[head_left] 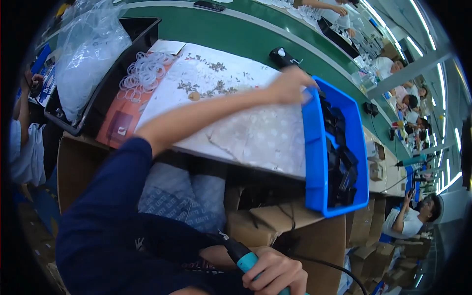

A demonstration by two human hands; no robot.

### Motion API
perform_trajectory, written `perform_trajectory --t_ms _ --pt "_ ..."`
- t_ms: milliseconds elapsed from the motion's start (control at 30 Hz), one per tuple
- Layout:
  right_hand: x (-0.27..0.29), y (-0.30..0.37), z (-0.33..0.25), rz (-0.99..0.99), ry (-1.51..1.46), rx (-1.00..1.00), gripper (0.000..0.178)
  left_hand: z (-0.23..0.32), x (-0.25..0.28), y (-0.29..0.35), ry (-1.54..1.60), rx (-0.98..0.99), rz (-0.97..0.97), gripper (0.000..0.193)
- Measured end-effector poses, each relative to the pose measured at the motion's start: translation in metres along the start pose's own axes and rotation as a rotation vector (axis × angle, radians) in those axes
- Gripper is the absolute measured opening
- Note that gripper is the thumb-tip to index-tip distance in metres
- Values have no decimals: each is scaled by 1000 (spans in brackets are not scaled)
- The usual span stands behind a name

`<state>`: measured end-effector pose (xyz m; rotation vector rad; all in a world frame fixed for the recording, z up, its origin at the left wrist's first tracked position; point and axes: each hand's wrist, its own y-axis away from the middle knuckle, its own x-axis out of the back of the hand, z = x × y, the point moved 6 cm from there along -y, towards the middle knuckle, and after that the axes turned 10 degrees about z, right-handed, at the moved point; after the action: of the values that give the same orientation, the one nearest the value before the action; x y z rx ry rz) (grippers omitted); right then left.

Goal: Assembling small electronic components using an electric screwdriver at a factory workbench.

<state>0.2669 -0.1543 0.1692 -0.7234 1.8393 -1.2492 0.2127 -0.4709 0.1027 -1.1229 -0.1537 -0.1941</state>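
My left hand is stretched across the white work board to the far left corner of a blue plastic bin. It is smeared by motion, so its fingers and anything in them cannot be made out. Several black plastic parts lie in that bin. Low in the view, close to my body, my right hand is closed around a teal and black electric screwdriver. The screwdriver's bit points up and to the left. Small dark screws are scattered over the far half of the board.
Clear plastic rings are heaped left of the board, beside a black crate holding a clear plastic bag. A black device lies behind the board. Cardboard boxes stand below the table edge. Other people work along the line.
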Motion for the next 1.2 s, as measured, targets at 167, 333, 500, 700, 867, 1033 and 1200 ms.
perform_trajectory --t_ms 167,333,500,700,867,1033,1200 --pt "49 0 -1 188 31 -5 34 -206 1 -35 -632 269 -309 68" --pt "79 5 4 263 69 -99 31 -236 -14 -53 -725 264 -976 76" --pt "70 16 5 224 61 -51 15 -164 45 -76 -513 105 -601 63" --pt "64 18 18 167 72 -52 10 9 169 35 -281 224 -381 57" --pt "50 15 43 152 -129 -99 9 48 179 110 -279 349 -328 56" --pt "39 11 54 -75 -113 -246 6 66 167 109 -255 333 -381 58" --pt "49 12 58 -89 -119 -273 5 38 162 118 -402 275 -598 62"
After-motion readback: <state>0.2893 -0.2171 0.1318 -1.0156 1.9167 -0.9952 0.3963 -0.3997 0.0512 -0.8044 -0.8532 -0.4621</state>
